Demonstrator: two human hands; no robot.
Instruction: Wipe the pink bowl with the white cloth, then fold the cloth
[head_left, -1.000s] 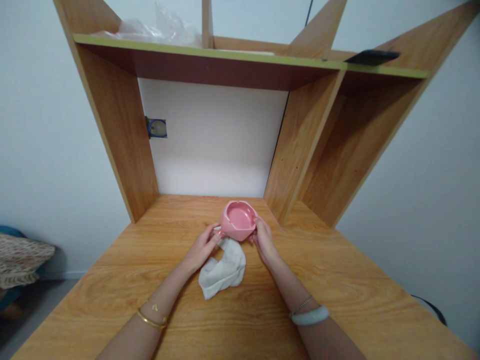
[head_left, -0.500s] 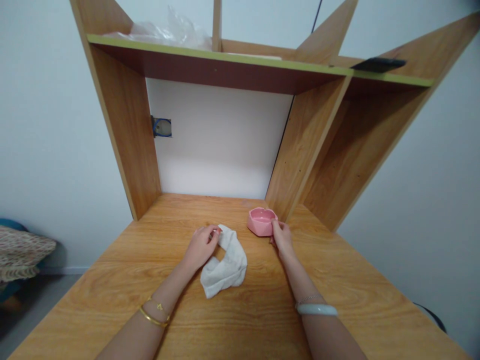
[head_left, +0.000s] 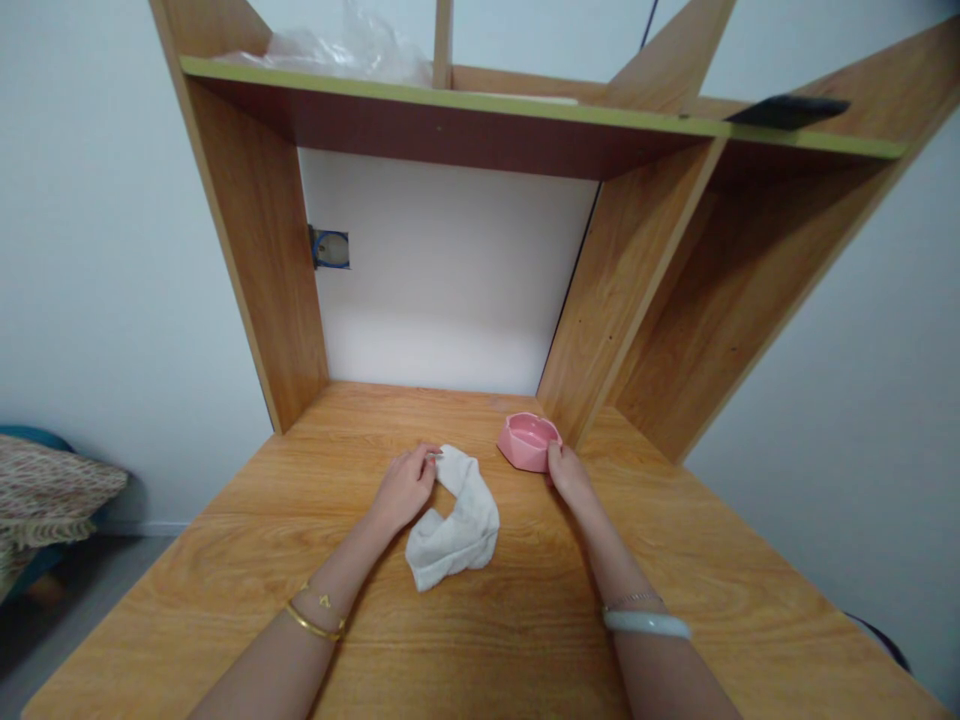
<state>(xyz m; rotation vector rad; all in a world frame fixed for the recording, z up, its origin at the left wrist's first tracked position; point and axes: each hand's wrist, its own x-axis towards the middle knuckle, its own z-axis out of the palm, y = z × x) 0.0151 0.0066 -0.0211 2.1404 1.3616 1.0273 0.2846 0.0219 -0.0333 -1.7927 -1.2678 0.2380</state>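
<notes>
Wooden desk (head_left: 480,650) carries everything; the left hand (head_left: 405,487) pinches one end of the white cloth (head_left: 457,525), so that end stands raised while the rest lies crumpled; the right hand (head_left: 574,478) rests its fingertips on the near rim of the pink dish (head_left: 529,440), which sits level beside the upright panel (head_left: 592,330); its thumb is hidden, so whether it clasps or only touches I cannot tell; the dark object (head_left: 787,108) on the shelf (head_left: 525,108) is unidentifiable.

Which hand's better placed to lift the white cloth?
Left. The left hand has its fingers closed on the upper end of the cloth. The right hand is off to the side at the pink bowl, apart from the cloth.
</notes>
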